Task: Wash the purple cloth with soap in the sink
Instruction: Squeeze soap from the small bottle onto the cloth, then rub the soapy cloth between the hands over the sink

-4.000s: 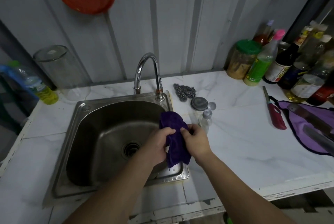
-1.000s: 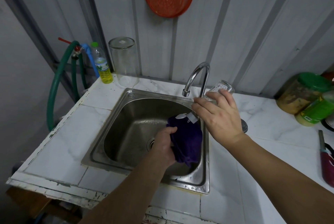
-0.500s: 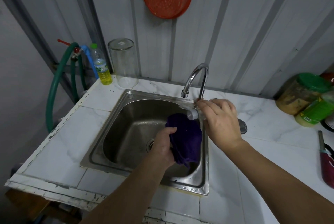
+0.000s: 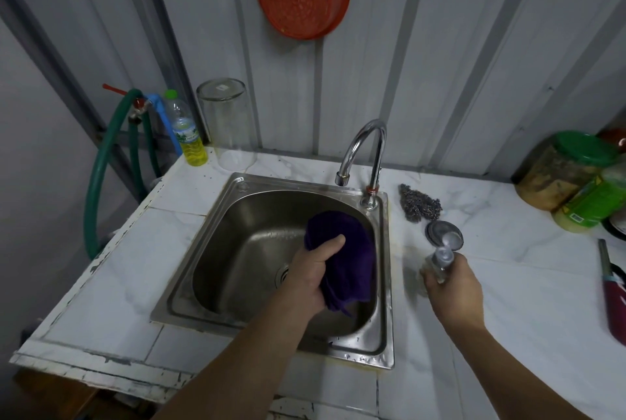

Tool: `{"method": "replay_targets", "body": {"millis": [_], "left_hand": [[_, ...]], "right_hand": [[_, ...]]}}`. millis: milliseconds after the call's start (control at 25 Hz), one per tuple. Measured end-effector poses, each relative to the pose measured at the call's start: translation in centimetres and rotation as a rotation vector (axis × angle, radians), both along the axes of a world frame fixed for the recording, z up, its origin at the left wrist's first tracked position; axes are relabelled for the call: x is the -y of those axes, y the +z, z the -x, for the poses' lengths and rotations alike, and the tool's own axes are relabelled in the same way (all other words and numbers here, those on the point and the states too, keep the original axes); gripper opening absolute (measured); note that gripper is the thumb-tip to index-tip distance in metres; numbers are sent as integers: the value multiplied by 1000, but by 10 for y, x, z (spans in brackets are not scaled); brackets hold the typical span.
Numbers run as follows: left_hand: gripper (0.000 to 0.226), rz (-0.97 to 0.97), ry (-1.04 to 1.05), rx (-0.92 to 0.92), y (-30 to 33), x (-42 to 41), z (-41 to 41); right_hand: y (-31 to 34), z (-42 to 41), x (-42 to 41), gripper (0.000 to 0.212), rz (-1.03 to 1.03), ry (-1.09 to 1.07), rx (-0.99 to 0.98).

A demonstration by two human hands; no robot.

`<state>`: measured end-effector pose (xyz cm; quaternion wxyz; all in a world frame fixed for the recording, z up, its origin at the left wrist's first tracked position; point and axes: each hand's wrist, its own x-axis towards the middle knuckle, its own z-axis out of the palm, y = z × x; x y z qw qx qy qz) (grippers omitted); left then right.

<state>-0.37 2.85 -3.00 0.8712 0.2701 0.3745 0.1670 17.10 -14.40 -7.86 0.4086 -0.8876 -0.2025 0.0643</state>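
Two hands engaged: left hand [image 4: 313, 275] clenched on purple cloth [image 4: 349, 260] above sink [image 4: 257, 216]; right hand [image 4: 454, 287] fingers wrapped around soap bottle [image 4: 440, 262] over counter [image 4: 508, 284].

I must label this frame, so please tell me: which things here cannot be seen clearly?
- Soap bottle: motion-blurred, mostly covered by the right hand; fill level unreadable.
- Drain: half hidden behind the left hand.
- Lighter: cut off by the right frame edge.
- Purple cloth: soap on it not discernible.

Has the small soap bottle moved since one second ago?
Yes. The right hand carried the soap bottle from over the sink rightward to above the counter, past the rim.
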Motion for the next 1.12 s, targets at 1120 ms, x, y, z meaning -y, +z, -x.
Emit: {"method": "replay_targets", "body": {"millis": [1120], "left_hand": [[42, -235, -160, 62, -6, -5, -11]], "right_hand": [[92, 39, -88, 76, -49, 551, -126]]}}
